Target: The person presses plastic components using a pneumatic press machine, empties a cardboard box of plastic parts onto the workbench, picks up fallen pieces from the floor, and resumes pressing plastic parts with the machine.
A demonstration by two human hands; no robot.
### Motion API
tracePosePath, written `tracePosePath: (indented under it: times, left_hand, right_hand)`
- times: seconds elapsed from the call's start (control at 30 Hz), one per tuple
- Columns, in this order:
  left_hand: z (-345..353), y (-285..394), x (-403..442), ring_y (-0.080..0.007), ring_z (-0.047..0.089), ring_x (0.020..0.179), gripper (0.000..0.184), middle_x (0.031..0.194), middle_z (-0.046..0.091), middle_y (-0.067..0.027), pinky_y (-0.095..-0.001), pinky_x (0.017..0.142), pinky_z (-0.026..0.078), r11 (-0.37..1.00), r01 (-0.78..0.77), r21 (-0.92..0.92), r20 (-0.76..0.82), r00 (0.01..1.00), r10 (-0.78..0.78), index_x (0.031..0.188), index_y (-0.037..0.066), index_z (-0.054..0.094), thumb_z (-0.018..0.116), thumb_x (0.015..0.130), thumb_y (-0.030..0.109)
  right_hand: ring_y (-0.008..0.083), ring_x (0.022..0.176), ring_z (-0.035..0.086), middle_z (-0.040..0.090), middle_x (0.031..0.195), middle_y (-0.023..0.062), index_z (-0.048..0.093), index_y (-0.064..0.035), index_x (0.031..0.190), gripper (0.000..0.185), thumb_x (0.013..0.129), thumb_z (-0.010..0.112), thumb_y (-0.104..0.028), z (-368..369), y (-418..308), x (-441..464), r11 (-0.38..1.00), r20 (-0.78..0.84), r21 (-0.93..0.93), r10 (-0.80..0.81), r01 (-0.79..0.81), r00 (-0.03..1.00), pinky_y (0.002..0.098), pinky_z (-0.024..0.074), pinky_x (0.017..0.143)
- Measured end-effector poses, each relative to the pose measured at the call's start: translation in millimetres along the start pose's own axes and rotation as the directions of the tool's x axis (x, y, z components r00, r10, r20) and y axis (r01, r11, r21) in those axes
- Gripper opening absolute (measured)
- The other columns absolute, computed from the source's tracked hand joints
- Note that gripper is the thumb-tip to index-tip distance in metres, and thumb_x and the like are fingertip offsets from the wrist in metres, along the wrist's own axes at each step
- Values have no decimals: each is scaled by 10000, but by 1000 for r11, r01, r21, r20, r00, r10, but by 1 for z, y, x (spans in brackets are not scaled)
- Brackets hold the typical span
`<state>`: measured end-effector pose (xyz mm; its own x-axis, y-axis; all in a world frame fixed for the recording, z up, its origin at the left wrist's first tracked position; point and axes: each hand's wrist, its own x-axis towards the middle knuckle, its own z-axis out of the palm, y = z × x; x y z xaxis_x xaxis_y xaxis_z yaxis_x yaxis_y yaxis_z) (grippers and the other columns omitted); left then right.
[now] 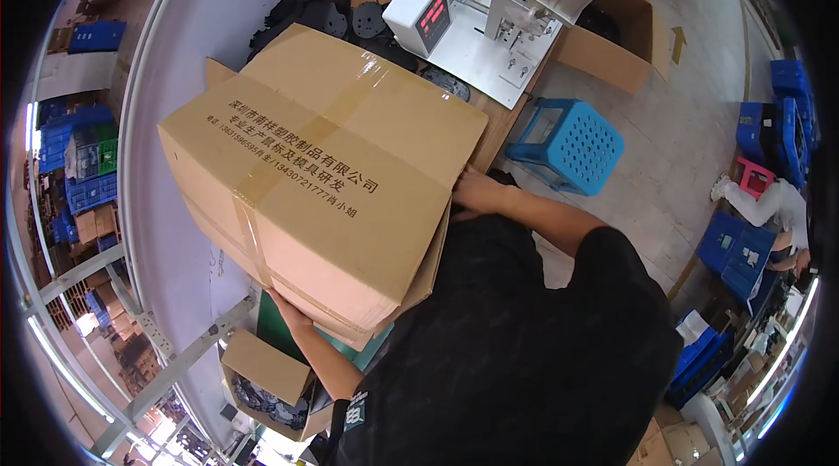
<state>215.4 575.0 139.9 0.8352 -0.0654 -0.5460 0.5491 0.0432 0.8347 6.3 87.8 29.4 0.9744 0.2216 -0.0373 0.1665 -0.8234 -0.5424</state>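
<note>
A large taped cardboard box (pixel 297 160) with rows of printed Chinese characters fills the middle of the head view, tilted. My right hand (pixel 479 193) grips its right side edge, fingers partly hidden at the edge. On the lower left side, my left hand (pixel 290 312) supports the box from beneath, with its fingertips mostly out of sight under the cardboard. The box sits close against the front of my black shirt. Dark flat parts (pixel 325 16) lie just beyond its far side.
Behind the box a machine with a red digital display (pixel 433 18) stands on a wooden bench. A blue plastic stool (pixel 581 147) is at the right, below an open carton (pixel 612 55). Another open carton (pixel 266 365) with dark parts is lower left. A person's arm (pixel 752 204) shows far right.
</note>
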Motion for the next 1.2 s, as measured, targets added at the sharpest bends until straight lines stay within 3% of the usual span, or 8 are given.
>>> tracePosePath:
  times: [0.17,0.37,0.57,0.67,0.87,0.97,1.03,1.2]
  left_hand:
    - [3,0,-3,-297,457,1406,780,1566,435,-80,-446,1142,426,999,33,20,-43,999,-32,1582,149,306,290,1017,687]
    - [-5,-11,-9,-293,438,1419,796,1575,421,-80,-434,1149,410,999,-5,40,-33,999,6,1587,148,296,295,1011,697]
    - [-10,-15,-7,-269,429,1425,777,1581,414,-64,-416,1160,392,999,-44,17,-20,999,44,1583,121,302,310,1025,663]
    - [-18,-21,-4,-269,448,1409,783,1575,420,-72,-412,1146,411,998,-65,19,-49,997,66,1579,99,300,331,1026,652]
    - [-14,-25,-11,-274,487,1374,799,1546,445,-97,-423,1113,451,988,-132,83,-13,991,133,1569,82,311,358,1016,657]
    - [-14,-29,-15,-283,509,1354,814,1527,467,-103,-430,1094,470,981,-193,32,7,981,193,1563,74,318,365,1009,668]
    - [-18,-29,-20,-292,532,1329,826,1510,482,-113,-431,1081,483,975,-221,-4,4,975,221,1556,61,326,371,1004,674]
    - [-32,-16,-30,-287,548,1308,825,1494,495,-125,-424,1066,490,964,-258,61,-45,964,261,1543,45,341,405,1003,665]
  right_hand:
    - [435,1399,401,489,1481,203,591,-107,1386,742,784,748,-509,-12,16,29,983,-3,71,-170,170,985,530,276,1190]
    - [376,1405,415,499,1484,167,558,-106,1417,634,858,721,-356,-29,71,55,975,-248,218,108,-53,963,483,305,1179]
    - [311,1357,466,565,1422,115,558,-113,1408,529,900,675,-201,-34,98,87,973,-630,-200,-40,-112,776,438,349,1138]
    - [317,1323,503,589,1402,110,579,-87,1375,480,914,660,-187,-40,77,73,983,-642,171,65,60,764,439,386,1110]
    - [352,1290,541,600,1385,148,573,-8,1359,422,968,611,-163,-71,-19,60,821,-252,541,366,-183,896,417,431,1084]
    - [316,1299,536,597,1391,161,559,10,1369,417,1000,584,-184,-34,-42,55,593,-402,795,353,131,845,392,425,1086]
    - [274,1303,525,580,1417,157,544,28,1384,426,1029,552,-207,-31,-57,52,277,-136,960,581,-38,802,376,423,1082]
    - [253,1298,522,573,1425,148,526,45,1398,451,1047,515,-238,-57,-75,48,138,74,971,602,-195,795,363,422,1075]
